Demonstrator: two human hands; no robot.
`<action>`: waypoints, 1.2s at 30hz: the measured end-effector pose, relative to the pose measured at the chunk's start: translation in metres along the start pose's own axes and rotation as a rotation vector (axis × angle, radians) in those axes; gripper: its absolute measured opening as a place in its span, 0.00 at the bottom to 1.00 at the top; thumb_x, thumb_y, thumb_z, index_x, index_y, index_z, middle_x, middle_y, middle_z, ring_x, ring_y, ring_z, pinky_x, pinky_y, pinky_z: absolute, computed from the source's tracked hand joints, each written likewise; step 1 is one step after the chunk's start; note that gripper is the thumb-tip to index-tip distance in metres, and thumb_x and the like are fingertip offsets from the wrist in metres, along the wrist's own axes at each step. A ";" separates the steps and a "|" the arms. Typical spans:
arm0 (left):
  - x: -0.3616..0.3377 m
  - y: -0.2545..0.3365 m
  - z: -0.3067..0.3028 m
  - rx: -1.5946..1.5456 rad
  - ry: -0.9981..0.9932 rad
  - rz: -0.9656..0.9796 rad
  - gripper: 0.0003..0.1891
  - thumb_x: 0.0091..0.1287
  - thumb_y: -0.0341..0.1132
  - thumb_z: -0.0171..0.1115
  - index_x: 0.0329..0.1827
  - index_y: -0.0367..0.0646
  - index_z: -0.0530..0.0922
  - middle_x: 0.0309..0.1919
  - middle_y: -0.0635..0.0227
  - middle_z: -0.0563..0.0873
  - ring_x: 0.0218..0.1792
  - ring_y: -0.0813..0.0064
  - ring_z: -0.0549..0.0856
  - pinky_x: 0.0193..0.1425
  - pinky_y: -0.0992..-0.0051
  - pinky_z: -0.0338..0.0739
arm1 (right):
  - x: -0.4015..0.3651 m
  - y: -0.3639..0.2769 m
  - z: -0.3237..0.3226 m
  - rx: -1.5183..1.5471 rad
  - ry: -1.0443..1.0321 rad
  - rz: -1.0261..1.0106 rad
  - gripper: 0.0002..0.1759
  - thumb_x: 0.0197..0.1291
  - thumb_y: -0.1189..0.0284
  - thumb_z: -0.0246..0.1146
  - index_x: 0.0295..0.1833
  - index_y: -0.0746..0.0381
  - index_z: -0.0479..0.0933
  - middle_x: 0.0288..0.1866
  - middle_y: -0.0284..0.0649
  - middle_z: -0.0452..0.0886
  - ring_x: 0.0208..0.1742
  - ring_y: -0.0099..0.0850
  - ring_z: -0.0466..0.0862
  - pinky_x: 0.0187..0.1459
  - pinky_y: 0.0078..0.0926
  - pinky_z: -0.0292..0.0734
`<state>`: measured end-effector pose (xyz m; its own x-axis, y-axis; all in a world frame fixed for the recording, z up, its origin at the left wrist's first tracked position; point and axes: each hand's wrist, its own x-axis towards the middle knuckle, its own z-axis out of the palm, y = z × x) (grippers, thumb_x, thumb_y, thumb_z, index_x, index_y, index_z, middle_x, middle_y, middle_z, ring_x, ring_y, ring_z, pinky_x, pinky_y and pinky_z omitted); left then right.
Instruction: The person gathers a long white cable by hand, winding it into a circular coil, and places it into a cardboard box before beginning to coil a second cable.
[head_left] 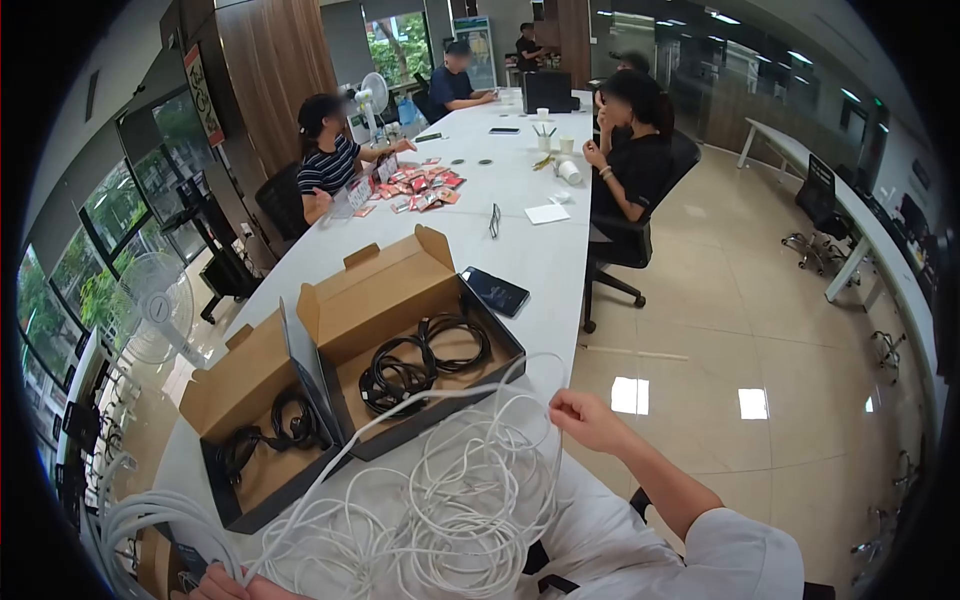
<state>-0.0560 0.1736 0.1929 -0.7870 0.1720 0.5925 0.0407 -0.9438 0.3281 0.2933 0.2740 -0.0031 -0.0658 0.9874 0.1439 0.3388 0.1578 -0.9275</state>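
Closest in, the right hand [588,418] is closed, pinching a strand of the white cable [450,510]. The strand stretches across to the left hand [232,585], which shows only partly at the bottom edge and grips the same cable beside a bundle of loops. Most of the cable lies in a loose tangle on the table [540,250] between the hands. Just beyond stand two open cardboard boxes, the left box [240,385] and the right box [390,285], each holding coiled black cables [420,365]. A dark phone [495,291] lies beside the right box. Farther along, three people sit at the table.
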 end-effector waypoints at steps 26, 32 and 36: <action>0.025 0.029 -0.032 0.105 0.145 0.347 0.23 0.74 0.50 0.43 0.20 0.53 0.54 0.08 0.79 0.47 0.09 0.85 0.47 0.17 0.80 0.46 | 0.099 -0.272 0.123 0.128 -0.390 -0.635 0.13 0.62 0.67 0.62 0.32 0.66 0.72 0.19 0.40 0.74 0.22 0.30 0.73 0.27 0.32 0.68; 0.038 0.033 -0.045 0.085 0.149 0.286 0.23 0.74 0.50 0.43 0.19 0.54 0.53 0.08 0.79 0.47 0.10 0.84 0.47 0.17 0.80 0.45 | 0.121 -0.283 0.135 -0.023 -0.653 -0.604 0.16 0.64 0.61 0.59 0.37 0.66 0.73 0.22 0.32 0.73 0.24 0.20 0.70 0.28 0.22 0.67; 0.038 0.037 -0.038 0.150 0.193 0.211 0.23 0.74 0.49 0.44 0.19 0.54 0.53 0.08 0.78 0.47 0.10 0.84 0.46 0.17 0.80 0.45 | 0.130 -0.257 0.161 0.053 -0.864 -0.273 0.15 0.67 0.61 0.55 0.35 0.63 0.73 0.21 0.29 0.68 0.22 0.20 0.66 0.24 0.23 0.63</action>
<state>-0.1079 0.1349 0.1997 -0.8534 -0.0931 0.5129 0.2939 -0.8985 0.3260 0.0465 0.3595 0.1981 -0.8256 0.5596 0.0720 0.1663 0.3633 -0.9167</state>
